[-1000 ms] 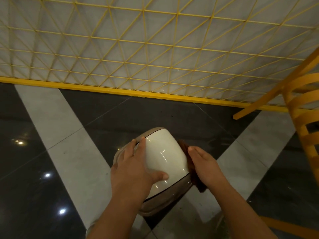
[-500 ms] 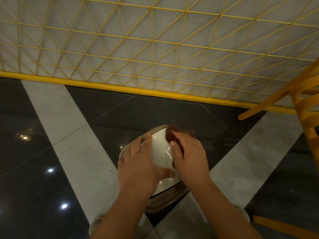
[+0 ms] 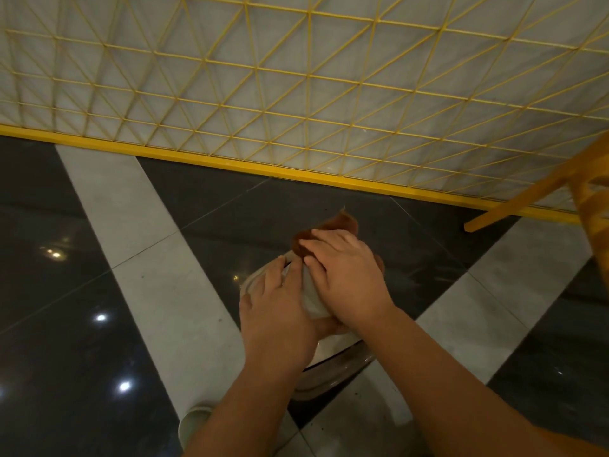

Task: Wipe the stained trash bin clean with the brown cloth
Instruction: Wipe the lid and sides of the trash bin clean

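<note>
Cream glossy trash bin point(image 3: 311, 300), brown cloth point(image 3: 333, 227) pressed on top

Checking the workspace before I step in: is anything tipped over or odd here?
Yes: the trash bin is tilted on the floor, not upright. The left hand steadies it; the right hand presses the brown cloth on it.

Head-worn camera looks steeply down, close over the floor point(image 3: 141, 291).
</note>
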`<state>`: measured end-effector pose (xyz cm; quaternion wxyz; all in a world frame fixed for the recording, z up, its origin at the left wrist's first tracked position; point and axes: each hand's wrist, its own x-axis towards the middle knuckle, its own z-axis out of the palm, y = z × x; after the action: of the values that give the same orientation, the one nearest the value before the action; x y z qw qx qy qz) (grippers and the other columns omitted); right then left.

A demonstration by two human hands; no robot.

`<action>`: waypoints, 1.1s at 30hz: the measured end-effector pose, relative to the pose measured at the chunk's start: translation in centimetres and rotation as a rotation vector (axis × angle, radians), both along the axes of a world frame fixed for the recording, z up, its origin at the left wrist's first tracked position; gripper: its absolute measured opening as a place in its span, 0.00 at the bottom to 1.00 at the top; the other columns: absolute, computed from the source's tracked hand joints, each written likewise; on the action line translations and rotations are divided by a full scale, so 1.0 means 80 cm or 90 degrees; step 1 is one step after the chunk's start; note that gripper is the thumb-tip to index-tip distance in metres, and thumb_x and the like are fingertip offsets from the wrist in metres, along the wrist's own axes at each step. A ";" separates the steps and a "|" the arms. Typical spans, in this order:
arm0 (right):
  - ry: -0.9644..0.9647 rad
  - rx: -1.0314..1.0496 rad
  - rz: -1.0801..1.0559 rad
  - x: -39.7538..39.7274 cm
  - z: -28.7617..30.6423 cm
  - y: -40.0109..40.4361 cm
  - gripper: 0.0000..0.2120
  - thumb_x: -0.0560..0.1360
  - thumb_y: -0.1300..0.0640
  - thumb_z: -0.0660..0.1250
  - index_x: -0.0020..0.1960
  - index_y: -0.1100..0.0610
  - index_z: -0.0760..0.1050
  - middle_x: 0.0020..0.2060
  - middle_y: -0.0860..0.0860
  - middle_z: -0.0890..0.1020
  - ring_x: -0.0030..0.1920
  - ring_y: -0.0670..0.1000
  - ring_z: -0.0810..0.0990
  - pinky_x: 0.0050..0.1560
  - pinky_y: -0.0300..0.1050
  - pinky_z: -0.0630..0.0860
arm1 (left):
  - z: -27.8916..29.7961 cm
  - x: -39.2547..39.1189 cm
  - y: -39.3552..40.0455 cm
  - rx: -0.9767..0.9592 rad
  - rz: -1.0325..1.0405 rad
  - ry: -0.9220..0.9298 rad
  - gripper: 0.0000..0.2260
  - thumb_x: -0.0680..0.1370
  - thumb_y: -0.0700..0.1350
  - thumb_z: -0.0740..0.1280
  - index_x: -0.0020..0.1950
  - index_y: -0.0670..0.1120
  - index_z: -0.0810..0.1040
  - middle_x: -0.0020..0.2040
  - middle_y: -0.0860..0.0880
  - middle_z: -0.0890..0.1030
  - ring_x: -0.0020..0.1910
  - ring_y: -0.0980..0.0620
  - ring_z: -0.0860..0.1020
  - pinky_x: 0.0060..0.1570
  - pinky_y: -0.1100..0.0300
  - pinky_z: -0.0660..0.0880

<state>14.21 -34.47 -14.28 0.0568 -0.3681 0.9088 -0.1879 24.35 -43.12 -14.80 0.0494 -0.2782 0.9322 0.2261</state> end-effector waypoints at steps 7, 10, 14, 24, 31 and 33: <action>-0.050 -0.023 -0.106 -0.015 -0.003 -0.011 0.14 0.80 0.51 0.56 0.61 0.50 0.76 0.58 0.49 0.79 0.58 0.49 0.74 0.60 0.47 0.70 | 0.003 -0.004 0.001 0.007 0.010 -0.007 0.50 0.59 0.73 0.68 0.73 0.61 0.47 0.74 0.54 0.59 0.73 0.50 0.59 0.70 0.48 0.59; -0.028 -0.035 -0.065 0.007 -0.006 0.007 0.15 0.80 0.51 0.57 0.64 0.49 0.75 0.65 0.48 0.75 0.65 0.48 0.70 0.68 0.47 0.64 | 0.002 -0.002 0.002 0.012 0.011 0.003 0.50 0.60 0.74 0.66 0.74 0.60 0.47 0.75 0.54 0.58 0.73 0.51 0.59 0.71 0.48 0.60; -0.122 -0.146 -0.218 0.045 -0.011 0.065 0.16 0.80 0.50 0.56 0.66 0.46 0.72 0.66 0.46 0.74 0.65 0.39 0.65 0.69 0.40 0.59 | 0.001 -0.006 0.001 0.038 0.022 -0.035 0.52 0.58 0.73 0.69 0.73 0.60 0.45 0.74 0.53 0.59 0.72 0.48 0.59 0.70 0.45 0.60; -0.088 -0.077 -0.182 0.042 0.002 0.048 0.18 0.80 0.50 0.55 0.68 0.50 0.72 0.65 0.47 0.75 0.65 0.48 0.71 0.67 0.42 0.60 | -0.001 -0.005 0.001 0.021 0.013 -0.021 0.53 0.58 0.74 0.69 0.75 0.59 0.46 0.75 0.53 0.58 0.73 0.48 0.60 0.70 0.45 0.61; -0.528 -0.140 -0.415 -0.029 -0.019 0.060 0.17 0.81 0.44 0.54 0.63 0.47 0.74 0.56 0.48 0.78 0.48 0.45 0.72 0.53 0.44 0.66 | -0.001 -0.008 -0.002 0.025 0.009 -0.034 0.52 0.57 0.74 0.69 0.73 0.61 0.46 0.74 0.54 0.59 0.72 0.47 0.60 0.69 0.43 0.61; -0.529 -0.151 -0.478 -0.007 -0.023 0.078 0.18 0.81 0.44 0.53 0.64 0.47 0.73 0.54 0.47 0.77 0.48 0.44 0.72 0.54 0.44 0.68 | 0.000 -0.010 -0.003 0.021 0.008 -0.040 0.52 0.57 0.74 0.68 0.73 0.61 0.46 0.74 0.54 0.59 0.72 0.47 0.60 0.69 0.43 0.59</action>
<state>13.69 -28.26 -16.09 0.2967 0.0811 0.8513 -0.4250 23.56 -43.33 -14.84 0.0821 -0.2904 0.9246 0.2327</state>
